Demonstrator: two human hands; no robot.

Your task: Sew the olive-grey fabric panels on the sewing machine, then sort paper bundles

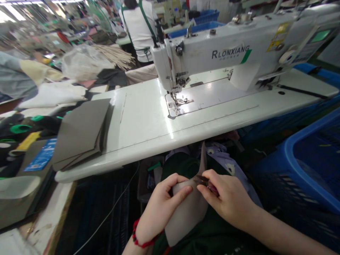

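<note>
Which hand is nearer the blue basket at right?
Right. The right hand, holding a small tool, is left of the basket, not touching it; the left hand, gripping the pale piece, is farther left.

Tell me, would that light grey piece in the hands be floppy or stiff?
The light grey piece looks fairly bendy, because it curves near the left hand. It may not be totally limp: its narrow far end seems to stick up. It's probably light, since it looks thin.

The right hand (pixel 230 195) hides part of the tool (pixel 204 180) — the right edge crops the blue basket (pixel 288 150).
</note>
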